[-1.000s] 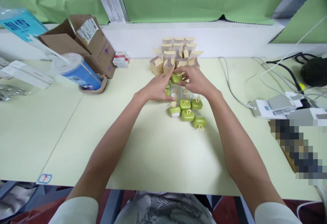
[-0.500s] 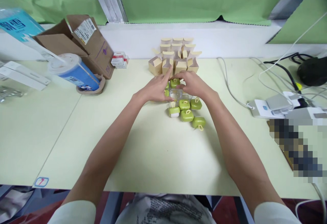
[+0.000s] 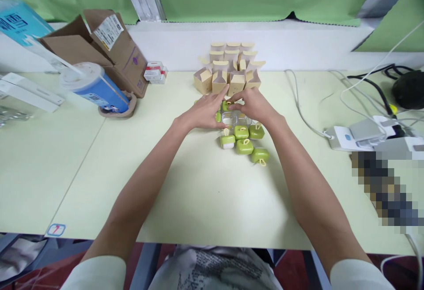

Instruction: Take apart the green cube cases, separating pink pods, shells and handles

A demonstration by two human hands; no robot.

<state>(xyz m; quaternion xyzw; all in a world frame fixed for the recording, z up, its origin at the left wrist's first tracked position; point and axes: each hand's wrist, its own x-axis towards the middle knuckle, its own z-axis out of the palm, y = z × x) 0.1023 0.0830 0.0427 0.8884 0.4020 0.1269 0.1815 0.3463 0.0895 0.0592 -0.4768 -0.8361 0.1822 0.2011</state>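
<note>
My left hand (image 3: 208,111) lies open, thumb and index finger spread, along the left side of a cluster of small green cases, partly covering some. My right hand (image 3: 251,103) reaches in from the other side, thumb and fingers curled closed at a small green case (image 3: 225,106) with a yellow loop; the exact contact is partly hidden. Between the hands sit clear plastic containers (image 3: 229,118). Nearer to me are several more green cases with loops, among them one (image 3: 244,146) in the middle and one (image 3: 227,141) showing a white lower part.
Several open beige cartons (image 3: 220,81) stand in rows behind my hands. To the left are a blue cup (image 3: 99,89) in a holder, a brown cardboard box (image 3: 127,62) and small white-red boxes (image 3: 155,73). Cables and a power strip (image 3: 344,137) lie on the right.
My right thumb and fingers have drawn closer together at the green case near the left index finger. The left hand keeps its spread pose. The whole view has shifted slightly.
</note>
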